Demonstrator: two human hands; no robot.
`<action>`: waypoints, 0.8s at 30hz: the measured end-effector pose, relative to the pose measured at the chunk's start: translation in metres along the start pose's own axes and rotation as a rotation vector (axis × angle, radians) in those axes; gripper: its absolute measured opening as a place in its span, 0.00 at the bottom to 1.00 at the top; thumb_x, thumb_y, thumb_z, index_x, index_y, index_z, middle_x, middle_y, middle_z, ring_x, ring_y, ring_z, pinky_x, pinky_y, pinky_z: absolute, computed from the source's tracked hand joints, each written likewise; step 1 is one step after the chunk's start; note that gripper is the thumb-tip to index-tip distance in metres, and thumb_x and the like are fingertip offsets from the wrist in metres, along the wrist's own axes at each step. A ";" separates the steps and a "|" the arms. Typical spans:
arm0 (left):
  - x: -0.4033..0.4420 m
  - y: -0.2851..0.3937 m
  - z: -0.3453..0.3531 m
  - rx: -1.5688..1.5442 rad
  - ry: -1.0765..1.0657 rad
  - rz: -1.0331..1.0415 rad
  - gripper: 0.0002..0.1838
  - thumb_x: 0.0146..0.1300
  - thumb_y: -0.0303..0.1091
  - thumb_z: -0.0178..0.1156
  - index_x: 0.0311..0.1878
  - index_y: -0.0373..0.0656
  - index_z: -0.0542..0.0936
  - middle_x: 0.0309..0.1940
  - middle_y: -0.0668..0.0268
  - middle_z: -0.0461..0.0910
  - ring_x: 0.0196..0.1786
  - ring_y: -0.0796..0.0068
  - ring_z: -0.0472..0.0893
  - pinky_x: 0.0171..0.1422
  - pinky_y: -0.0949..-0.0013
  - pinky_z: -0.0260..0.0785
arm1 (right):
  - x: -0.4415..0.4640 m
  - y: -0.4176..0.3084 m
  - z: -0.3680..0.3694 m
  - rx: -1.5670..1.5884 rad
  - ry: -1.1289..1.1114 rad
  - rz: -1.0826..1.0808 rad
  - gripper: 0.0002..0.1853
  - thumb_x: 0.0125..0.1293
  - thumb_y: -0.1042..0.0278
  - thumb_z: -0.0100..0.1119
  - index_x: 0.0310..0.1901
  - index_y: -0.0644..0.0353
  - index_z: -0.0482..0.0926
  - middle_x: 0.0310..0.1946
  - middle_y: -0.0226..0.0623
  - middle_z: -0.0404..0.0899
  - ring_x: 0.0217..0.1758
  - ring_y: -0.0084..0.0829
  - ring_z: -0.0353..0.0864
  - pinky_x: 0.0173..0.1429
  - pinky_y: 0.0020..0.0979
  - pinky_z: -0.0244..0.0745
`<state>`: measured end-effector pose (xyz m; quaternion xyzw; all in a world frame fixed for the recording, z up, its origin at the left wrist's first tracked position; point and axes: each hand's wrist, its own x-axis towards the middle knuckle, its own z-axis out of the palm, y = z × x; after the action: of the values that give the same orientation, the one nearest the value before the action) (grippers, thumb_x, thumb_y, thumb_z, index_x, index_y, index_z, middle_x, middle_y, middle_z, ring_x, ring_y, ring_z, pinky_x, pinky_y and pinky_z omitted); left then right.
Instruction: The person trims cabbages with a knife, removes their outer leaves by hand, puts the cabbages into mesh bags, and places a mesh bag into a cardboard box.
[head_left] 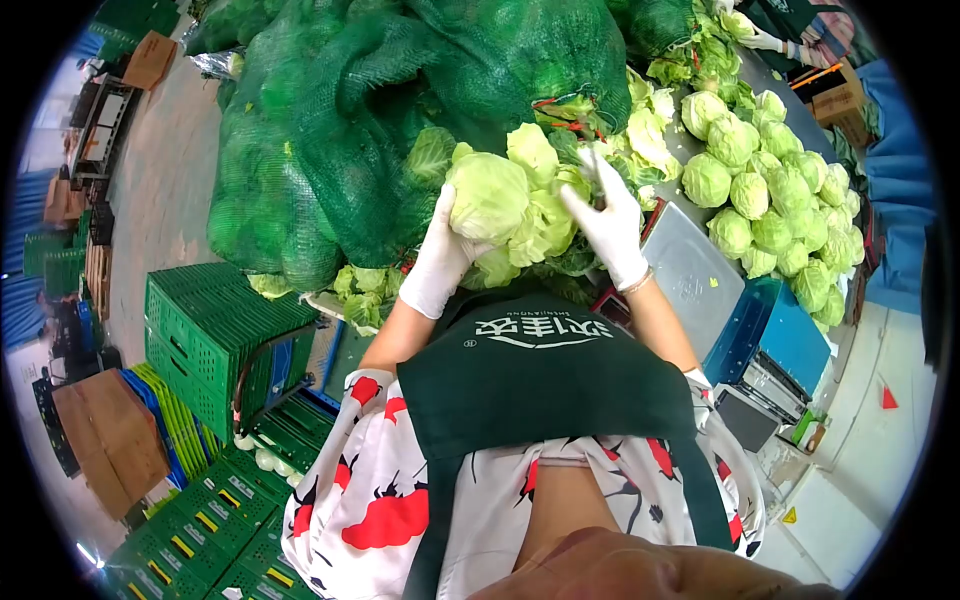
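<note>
Nearest me, past the apron (545, 365), the left hand (440, 255) gripped a cabbage (488, 195) over the near edge of the desk (762, 78), its fingers curled around the side. The right hand (612, 225) hung just beside some loose leaves (545, 232), fingers spread. Beyond bulged green net sacks (255, 205); more cabbages (752, 195) lay heaped along the desk's right edge.

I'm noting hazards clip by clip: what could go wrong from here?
The cabbage could slip: the left hand cups it from one side, while the right hand is spread open and does not seem to support it. The loose leaves beside it might drop during handling. The cabbage pile could roll if bumped, since its round heads rest on one another.
</note>
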<state>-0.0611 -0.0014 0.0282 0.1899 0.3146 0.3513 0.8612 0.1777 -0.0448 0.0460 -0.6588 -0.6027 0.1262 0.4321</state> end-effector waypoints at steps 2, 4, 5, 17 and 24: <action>0.000 0.002 -0.001 0.039 0.019 -0.025 0.42 0.70 0.72 0.46 0.75 0.50 0.63 0.70 0.60 0.71 0.70 0.61 0.73 0.67 0.53 0.73 | 0.004 -0.041 -0.012 -0.138 -0.166 -0.313 0.35 0.57 0.55 0.73 0.67 0.54 0.75 0.65 0.44 0.76 0.64 0.36 0.80 0.55 0.31 0.82; 0.001 -0.002 0.000 0.082 0.063 -0.027 0.43 0.71 0.71 0.45 0.76 0.47 0.61 0.71 0.59 0.70 0.71 0.63 0.73 0.69 0.54 0.72 | -0.001 -0.050 -0.002 -0.244 -0.282 -0.426 0.37 0.56 0.55 0.74 0.68 0.53 0.73 0.65 0.42 0.76 0.63 0.36 0.80 0.52 0.32 0.84; 0.001 -0.003 0.000 0.102 0.087 -0.026 0.43 0.71 0.71 0.44 0.76 0.46 0.61 0.71 0.59 0.70 0.71 0.64 0.72 0.70 0.55 0.71 | -0.002 -0.050 0.000 -0.175 -0.279 -0.468 0.34 0.54 0.63 0.76 0.64 0.55 0.77 0.61 0.45 0.79 0.58 0.35 0.84 0.51 0.31 0.84; -0.020 -0.001 -0.013 0.066 -0.112 0.143 0.50 0.63 0.69 0.59 0.77 0.44 0.59 0.73 0.56 0.67 0.74 0.58 0.68 0.77 0.51 0.61 | 0.014 -0.008 -0.005 0.499 -0.095 0.645 0.12 0.65 0.66 0.65 0.45 0.64 0.85 0.28 0.33 0.87 0.18 0.17 0.76 0.23 0.22 0.71; -0.013 0.006 -0.009 -0.039 -0.190 0.205 0.49 0.59 0.62 0.62 0.76 0.40 0.60 0.73 0.54 0.66 0.74 0.56 0.67 0.77 0.50 0.60 | 0.003 -0.009 -0.008 0.555 -0.328 0.563 0.41 0.63 0.44 0.68 0.71 0.63 0.68 0.63 0.42 0.77 0.21 0.16 0.74 0.24 0.20 0.71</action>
<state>-0.0766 -0.0059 0.0302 0.2366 0.2039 0.4239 0.8501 0.1777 -0.0460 0.0587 -0.6276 -0.4033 0.4999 0.4400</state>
